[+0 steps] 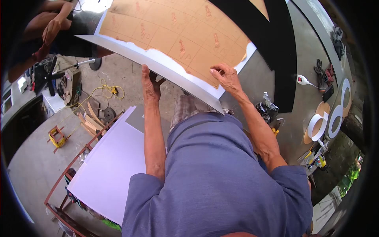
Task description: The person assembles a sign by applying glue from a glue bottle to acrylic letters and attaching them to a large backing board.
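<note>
A white sheet (176, 68) lies in front of me, mostly covered by brown protective paper (158, 37) with red lettering and grid lines. The paper's near edge is ragged, leaving a bare white border. A grey flange (118, 51) runs along the sheet's near side. My left hand (151, 87) grips this flange, thumb on the outer side and fingers behind it. Over the sheet's near right corner, my right hand (227, 79) is closed in a pinch beside the torn paper edge. What its fingertips hold, if anything, is hidden.
Black panels (285, 71) and white rings (335, 120) lie on the grey table (252, 85) at right. Another person's hand (51, 31) shows upper left. A white board (108, 166) rests on a rusty frame (55, 191). A yellow cord (103, 87) crosses the floor.
</note>
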Demonstrator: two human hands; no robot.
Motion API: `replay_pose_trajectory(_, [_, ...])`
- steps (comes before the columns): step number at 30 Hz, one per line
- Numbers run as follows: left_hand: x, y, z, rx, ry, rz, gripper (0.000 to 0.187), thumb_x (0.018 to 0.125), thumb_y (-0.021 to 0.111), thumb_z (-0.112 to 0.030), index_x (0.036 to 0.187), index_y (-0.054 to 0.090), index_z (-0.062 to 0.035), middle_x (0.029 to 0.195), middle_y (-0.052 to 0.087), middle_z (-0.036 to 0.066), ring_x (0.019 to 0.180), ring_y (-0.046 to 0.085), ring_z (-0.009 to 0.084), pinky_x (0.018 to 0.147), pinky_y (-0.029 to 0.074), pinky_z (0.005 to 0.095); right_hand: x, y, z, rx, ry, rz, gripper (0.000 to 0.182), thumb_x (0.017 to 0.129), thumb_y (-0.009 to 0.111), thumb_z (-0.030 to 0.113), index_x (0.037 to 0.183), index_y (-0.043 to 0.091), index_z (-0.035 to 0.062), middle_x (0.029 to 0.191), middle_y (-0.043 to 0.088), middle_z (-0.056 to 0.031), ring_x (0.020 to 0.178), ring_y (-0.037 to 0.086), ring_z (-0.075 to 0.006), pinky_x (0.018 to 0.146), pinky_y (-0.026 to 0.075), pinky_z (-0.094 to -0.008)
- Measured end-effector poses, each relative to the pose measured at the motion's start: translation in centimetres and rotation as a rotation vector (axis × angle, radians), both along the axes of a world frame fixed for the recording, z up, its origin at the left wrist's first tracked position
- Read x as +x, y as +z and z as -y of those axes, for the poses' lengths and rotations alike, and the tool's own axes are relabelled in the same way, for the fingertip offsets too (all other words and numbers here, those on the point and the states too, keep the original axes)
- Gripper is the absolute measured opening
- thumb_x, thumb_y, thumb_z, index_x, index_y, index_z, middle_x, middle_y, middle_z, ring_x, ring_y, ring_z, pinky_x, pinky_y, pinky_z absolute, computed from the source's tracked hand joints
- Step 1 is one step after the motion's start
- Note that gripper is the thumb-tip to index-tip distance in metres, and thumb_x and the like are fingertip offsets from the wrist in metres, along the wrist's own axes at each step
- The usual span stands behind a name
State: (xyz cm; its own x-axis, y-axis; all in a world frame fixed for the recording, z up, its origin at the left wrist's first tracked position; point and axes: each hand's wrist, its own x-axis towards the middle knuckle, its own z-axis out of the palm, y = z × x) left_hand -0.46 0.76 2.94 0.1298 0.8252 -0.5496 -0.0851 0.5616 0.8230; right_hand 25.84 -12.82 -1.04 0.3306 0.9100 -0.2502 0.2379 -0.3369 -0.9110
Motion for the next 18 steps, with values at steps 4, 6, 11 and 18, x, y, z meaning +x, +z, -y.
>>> replay_pose_trajectory(4, [0.2,-0.5,-0.2,0.003,0.027,0.037,0.102,0.077,0.058,-0.082,0.152,0.036,-0.0176,0.150,0.043,0.009,0.137,0.041,0.0287,0.105,0.037,0.0555,2.7,3.1,3.6,0.012,-0.289,0.076,0.021,0.090,0.071,0.021,0.095,0.070,0.0000,0.083,0.068,-0.0070,0.074,0.062,-0.0146,0.068,0.051,-0.0295])
replay_pose_trajectory(6, [0.8,0.0,-0.3,0.014,0.016,0.081,0.101,0.077,0.058,-0.082,0.151,0.037,-0.0169,0.150,0.044,0.009,0.136,0.042,0.0280,0.106,0.037,0.0523,4.3,2.9,6.0,0.033,-0.464,0.098,0.020,0.091,0.071,0.020,0.096,0.069,0.0004,0.084,0.068,-0.0042,0.076,0.060,-0.0097,0.070,0.049,-0.0263])
replay_pose_trajectory(11, [-0.4,-1.0,-0.9,-0.064,0.040,0.254,0.102,0.075,0.066,-0.077,0.150,0.040,-0.0126,0.147,0.047,0.009,0.133,0.046,0.0279,0.106,0.040,0.0480,11.8,1.5,13.5,0.110,-1.004,0.207,0.026,0.090,0.073,0.022,0.100,0.062,0.0006,0.085,0.064,-0.0025,0.074,0.059,-0.0094,0.066,0.050,-0.0251])
replay_pose_trajectory(18, [-0.5,-1.2,-0.8,-0.053,0.079,0.125,0.098,0.075,0.065,-0.078,0.145,0.045,-0.0128,0.139,0.053,0.011,0.126,0.050,0.0313,0.099,0.043,0.0554,25.5,-4.2,22.9,0.055,-1.269,0.181,0.068,0.075,0.088,0.017,0.125,0.048,-0.0054,0.109,0.060,-0.0118,0.092,0.063,-0.0172,0.068,0.053,-0.0263])
